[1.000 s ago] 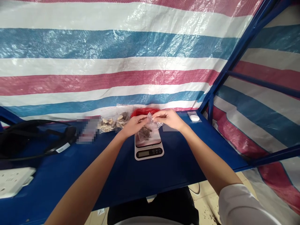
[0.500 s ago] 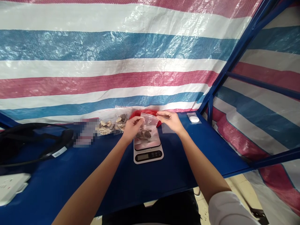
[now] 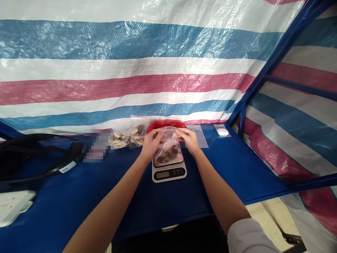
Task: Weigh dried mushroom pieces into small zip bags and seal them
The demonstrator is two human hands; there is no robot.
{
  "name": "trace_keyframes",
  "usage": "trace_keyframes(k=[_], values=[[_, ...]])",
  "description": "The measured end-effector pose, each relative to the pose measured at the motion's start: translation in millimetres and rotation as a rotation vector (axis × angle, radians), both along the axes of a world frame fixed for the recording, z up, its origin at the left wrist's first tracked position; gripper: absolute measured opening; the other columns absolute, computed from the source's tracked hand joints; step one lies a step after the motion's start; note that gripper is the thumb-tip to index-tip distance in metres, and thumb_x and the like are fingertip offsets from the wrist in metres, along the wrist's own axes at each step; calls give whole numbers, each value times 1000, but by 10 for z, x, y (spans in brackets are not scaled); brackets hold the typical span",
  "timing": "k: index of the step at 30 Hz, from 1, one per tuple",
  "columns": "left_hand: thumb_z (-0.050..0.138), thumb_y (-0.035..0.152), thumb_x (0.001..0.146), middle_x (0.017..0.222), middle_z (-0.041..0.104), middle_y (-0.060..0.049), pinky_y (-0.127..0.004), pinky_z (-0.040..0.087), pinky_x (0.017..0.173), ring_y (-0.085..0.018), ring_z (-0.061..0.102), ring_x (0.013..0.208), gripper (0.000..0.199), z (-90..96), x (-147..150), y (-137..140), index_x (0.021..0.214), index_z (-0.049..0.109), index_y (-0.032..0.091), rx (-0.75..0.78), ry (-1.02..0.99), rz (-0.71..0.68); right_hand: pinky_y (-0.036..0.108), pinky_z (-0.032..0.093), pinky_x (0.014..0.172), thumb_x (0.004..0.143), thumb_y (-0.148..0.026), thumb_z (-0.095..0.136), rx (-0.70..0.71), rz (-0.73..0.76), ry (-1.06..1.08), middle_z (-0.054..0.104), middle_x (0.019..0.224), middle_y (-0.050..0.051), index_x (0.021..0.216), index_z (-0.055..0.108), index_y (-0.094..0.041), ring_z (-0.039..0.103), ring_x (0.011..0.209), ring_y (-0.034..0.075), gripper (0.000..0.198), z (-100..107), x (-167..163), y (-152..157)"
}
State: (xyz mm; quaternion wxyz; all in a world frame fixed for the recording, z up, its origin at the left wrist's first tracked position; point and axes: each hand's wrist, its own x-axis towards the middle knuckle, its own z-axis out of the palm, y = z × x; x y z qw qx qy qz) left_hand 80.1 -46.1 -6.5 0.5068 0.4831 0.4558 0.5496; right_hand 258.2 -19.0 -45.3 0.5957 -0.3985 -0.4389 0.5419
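Head view: over the scale [image 3: 170,174], a clear bag [image 3: 169,140], probably light, limp and slippery, is pinched at its top edge, seemingly its surest hold, by left hand [image 3: 150,143] and right hand [image 3: 191,141] fingers [image 3: 159,133].

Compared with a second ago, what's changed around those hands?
The clear bag, bunched at its top before, is now spread between the left hand and the right hand, which has shifted slightly left and toward the person. The scale, red bundle and white object stayed put.
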Motion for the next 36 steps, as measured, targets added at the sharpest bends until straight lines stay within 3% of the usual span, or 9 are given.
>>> trace_keyframes(k=[4, 9, 17, 23, 36], values=[[82, 54, 71, 78, 69, -2, -21, 47, 56, -13, 59, 66, 39, -140, -13, 120, 79, 72, 17, 62, -83, -5, 32, 62, 70, 64, -55, 87, -14, -25, 6, 75, 77, 3, 82, 80, -20, 70, 70, 17, 41, -61, -15, -26], [84, 46, 72, 76, 70, -2, -22, 49, 62, -12, 59, 67, 31, -223, -136, 155, 81, 76, 18, 122, -63, -22, 30, 62, 64, 62, -55, 87, -24, -45, -10, 75, 76, 3, 83, 79, -20, 73, 75, 20, 41, -78, -16, -33], [86, 45, 68, 71, 71, -2, -26, 52, 62, -14, 62, 62, 30, -299, -293, 133, 78, 77, 18, 110, -51, 11, 30, 62, 61, 68, -53, 84, 7, -40, -71, 77, 78, 3, 84, 78, -22, 73, 77, 21, 35, -140, -34, -59], [86, 42, 71, 69, 70, -3, -25, 52, 61, -13, 61, 61, 26, -316, -281, 81, 73, 77, 17, 94, -110, -46, 27, 59, 58, 71, -50, 83, -4, -47, -51, 77, 79, 3, 85, 78, -22, 73, 75, 20, 32, -195, -20, -54], [83, 42, 75, 71, 71, -2, -25, 52, 62, -13, 61, 62, 23, -409, -305, 98, 75, 78, 19, 71, -111, 27, 30, 59, 60, 67, -48, 86, -6, -67, -27, 76, 73, 2, 76, 77, -22, 72, 67, 19, 28, -199, -41, -61]])
